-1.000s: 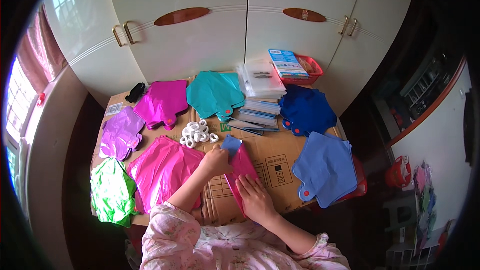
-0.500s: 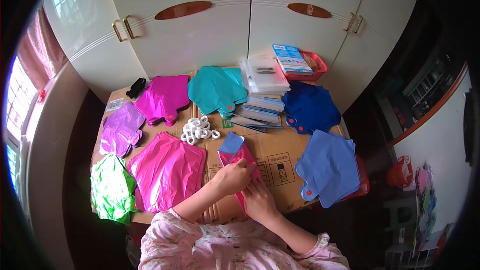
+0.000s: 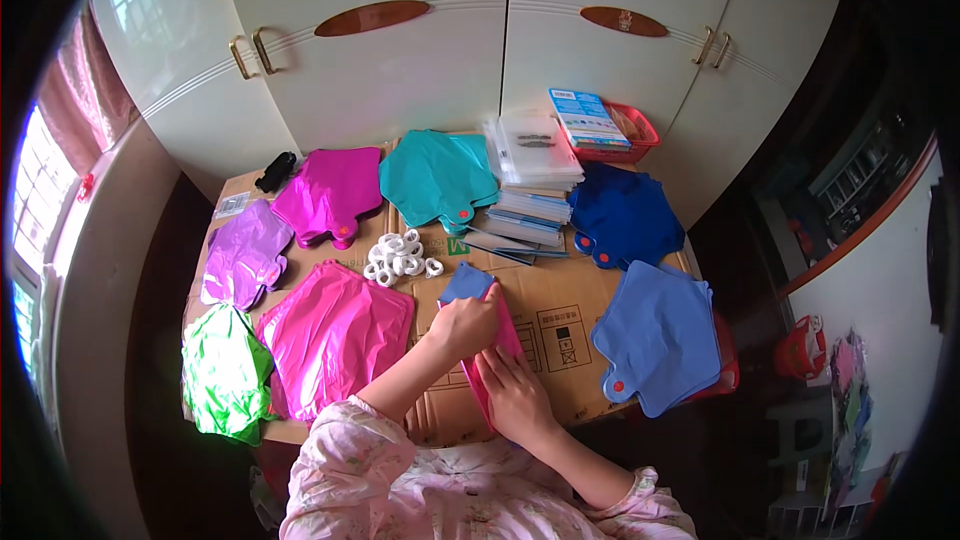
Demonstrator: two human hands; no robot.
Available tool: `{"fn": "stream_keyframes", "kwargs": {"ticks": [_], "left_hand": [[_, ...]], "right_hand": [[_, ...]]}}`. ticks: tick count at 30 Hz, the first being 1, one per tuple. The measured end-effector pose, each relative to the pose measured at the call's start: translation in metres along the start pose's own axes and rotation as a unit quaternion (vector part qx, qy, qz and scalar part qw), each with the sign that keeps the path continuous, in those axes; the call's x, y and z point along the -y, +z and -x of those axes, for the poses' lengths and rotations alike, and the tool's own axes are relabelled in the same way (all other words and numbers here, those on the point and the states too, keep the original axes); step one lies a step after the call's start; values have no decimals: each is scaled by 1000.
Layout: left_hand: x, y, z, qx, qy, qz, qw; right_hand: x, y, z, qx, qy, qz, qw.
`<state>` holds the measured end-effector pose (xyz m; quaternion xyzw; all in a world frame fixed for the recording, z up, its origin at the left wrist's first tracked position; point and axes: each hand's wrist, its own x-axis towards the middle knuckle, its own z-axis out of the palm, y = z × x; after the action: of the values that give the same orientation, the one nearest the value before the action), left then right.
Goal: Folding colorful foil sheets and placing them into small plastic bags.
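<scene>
- Pale cupboard doors (image 3: 400, 90) are seen beyond a cardboard-covered worktop (image 3: 555, 285), which is lit by a window (image 3: 45, 170) at left.
- A narrow pink strip (image 3: 508, 336), apparently folded, is laid on the worktop's near half, between a stack of pink sheets (image 3: 335, 335) and a stack of light-blue sheets (image 3: 658, 330); a blue piece (image 3: 467, 283) is exposed at its far end.
- The left hand (image 3: 467, 328) is set across the strip's upper part, its fingers bent; whether anything is pinched cannot be told.
- The right hand (image 3: 518, 400) is laid flat on the lower part, fingers extended, nothing being gripped.
- By judgement, the strip is best pinned by the right hand while creases are smoothed lengthwise by the left, long edges being aligned.
- Light, even pressure is advised: thin film could be wrinkled, or the blue piece pushed askew.
- White rings (image 3: 395, 262), heaped nearby, are best left undisturbed.
</scene>
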<state>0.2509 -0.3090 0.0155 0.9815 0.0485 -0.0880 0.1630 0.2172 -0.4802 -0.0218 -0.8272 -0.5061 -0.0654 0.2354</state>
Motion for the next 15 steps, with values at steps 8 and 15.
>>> {"fn": "stream_keyframes", "kwargs": {"ticks": [8, 15], "left_hand": [[11, 3, -11, -29, 6, 27, 999], [5, -3, -9, 4, -22, 27, 999]], "right_hand": [[-4, -2, 2, 15, -12, -3, 1000], [-9, -36, 30, 72, -84, -1, 994]]}}
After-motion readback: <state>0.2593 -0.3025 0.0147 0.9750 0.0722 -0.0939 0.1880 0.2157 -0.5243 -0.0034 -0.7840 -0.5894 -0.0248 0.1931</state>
